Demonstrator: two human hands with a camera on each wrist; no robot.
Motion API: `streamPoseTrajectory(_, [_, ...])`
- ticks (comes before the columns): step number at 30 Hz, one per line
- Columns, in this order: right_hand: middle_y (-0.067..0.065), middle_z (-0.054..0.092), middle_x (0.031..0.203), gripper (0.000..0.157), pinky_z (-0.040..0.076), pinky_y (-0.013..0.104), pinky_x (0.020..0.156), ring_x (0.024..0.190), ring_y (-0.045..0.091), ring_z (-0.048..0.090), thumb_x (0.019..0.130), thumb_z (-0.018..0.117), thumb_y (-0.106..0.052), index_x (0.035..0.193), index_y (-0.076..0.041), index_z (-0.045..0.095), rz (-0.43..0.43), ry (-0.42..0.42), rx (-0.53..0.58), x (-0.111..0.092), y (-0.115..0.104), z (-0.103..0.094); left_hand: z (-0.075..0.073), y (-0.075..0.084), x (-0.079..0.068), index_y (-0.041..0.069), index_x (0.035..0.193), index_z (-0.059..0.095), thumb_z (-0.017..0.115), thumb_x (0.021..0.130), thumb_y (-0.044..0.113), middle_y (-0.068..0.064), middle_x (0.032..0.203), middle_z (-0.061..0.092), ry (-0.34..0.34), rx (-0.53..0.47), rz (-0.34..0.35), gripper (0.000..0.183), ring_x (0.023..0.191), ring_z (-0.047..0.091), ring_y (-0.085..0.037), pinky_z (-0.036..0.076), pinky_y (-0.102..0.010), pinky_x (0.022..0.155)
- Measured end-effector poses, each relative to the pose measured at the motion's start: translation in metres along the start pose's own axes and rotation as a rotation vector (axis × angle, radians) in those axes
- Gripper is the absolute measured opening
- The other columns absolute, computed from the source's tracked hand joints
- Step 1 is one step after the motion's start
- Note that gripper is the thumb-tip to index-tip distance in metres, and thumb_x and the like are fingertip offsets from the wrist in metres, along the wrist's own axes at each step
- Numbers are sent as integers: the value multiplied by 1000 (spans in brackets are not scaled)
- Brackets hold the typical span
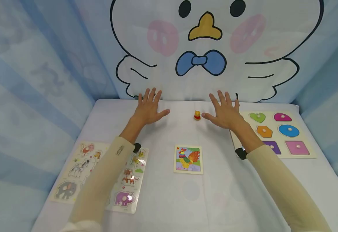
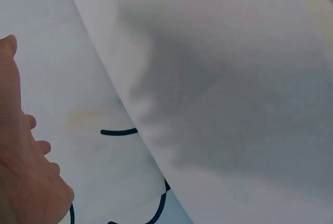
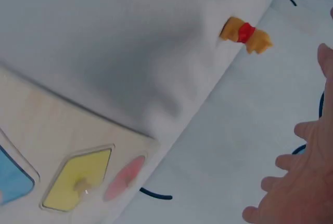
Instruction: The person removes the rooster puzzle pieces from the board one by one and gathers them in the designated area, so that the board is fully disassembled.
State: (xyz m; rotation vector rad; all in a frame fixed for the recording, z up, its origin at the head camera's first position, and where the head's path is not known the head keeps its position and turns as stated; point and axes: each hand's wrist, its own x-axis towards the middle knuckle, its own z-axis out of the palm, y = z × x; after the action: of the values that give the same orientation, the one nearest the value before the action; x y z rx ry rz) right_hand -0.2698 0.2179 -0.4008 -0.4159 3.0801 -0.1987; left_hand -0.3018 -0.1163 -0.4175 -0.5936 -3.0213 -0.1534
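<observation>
My left hand [image 1: 148, 110] is held above the back left of the table, fingers spread and straight, holding nothing. In the left wrist view only part of this hand [image 2: 26, 161] shows, with its shadow on the cloth. My right hand [image 1: 225, 112] is likewise spread over the back right, with nothing in it. A small yellow figurine [image 1: 197, 115] with a red middle stands near the table's back edge, just left of my right thumb in the head view. The right wrist view shows the figurine [image 3: 246, 35] apart from the fingers.
A square rooster picture puzzle [image 1: 188, 159] lies mid-table. Animal puzzle boards [image 1: 132, 183] lie at the left, partly under my left forearm. A knobbed shape board [image 1: 277, 129] lies at the right, partly behind my right arm. A printed curtain [image 1: 201, 87] rises behind the table.
</observation>
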Motion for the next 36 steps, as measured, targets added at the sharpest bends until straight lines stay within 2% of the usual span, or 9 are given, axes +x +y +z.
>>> streamPoseTrajectory(4, [22,18,158,82,7,71,105,143,45,10,93,57,-55,156,-12,27,-42,71,45,-16,-10,6,8,16,-28,10,156,26,47,93,67,-20,160,14,47,-14,107,88,146,6,-41,6,-63,112])
streamPoseTrajectory(6, [21,37,148,66,17,68,104,136,43,26,94,64,-43,148,-10,43,-70,106,108,-23,-19,10,11,33,-49,12,153,34,54,94,59,-19,159,20,56,-36,182,79,145,14,-39,12,-59,113])
streamPoseTrajectory(9, [14,59,121,38,33,57,97,117,34,47,93,69,-26,125,-8,63,-140,122,223,-36,-37,12,13,68,-86,15,149,42,61,94,49,-14,156,30,27,-119,311,68,141,29,-32,25,-49,112])
streamPoseTrajectory(12, [5,65,99,17,45,44,87,96,24,57,92,70,-15,106,-6,70,-249,68,351,-45,-56,18,21,101,-118,15,146,48,62,95,44,-9,150,38,-56,-205,452,61,135,38,-26,35,-41,107])
streamPoseTrajectory(14, [0,65,93,11,49,36,80,87,18,59,92,69,-11,102,-6,71,-320,5,413,-47,-68,25,27,119,-134,15,143,51,61,95,43,-6,148,41,-114,-211,524,56,133,40,-24,38,-38,105])
streamPoseTrajectory(16, [-3,65,91,11,50,32,77,83,14,58,92,69,-10,101,-7,72,-365,-56,455,-47,-78,35,34,131,-144,14,142,52,60,96,44,-6,147,41,-153,-185,565,56,133,39,-23,37,-36,105])
streamPoseTrajectory(21, [-7,63,87,13,48,28,71,76,10,55,92,67,-10,103,-9,74,-403,-157,479,-48,-92,61,44,142,-156,10,144,48,60,96,45,-9,154,32,-229,-135,555,61,138,31,-24,27,-32,112])
streamPoseTrajectory(26, [-8,60,83,15,46,29,64,69,10,52,92,66,-9,104,-11,74,-400,-181,482,-51,-97,72,45,143,-160,8,147,44,62,95,45,-11,156,30,-274,-138,549,66,143,25,-24,19,-31,114])
streamPoseTrajectory(36, [-6,58,83,17,45,29,63,69,12,52,91,68,-8,105,-15,75,-383,-217,481,-48,-98,68,37,143,-159,9,149,42,62,95,45,-8,156,29,-306,-108,527,67,143,26,-22,26,-31,112])
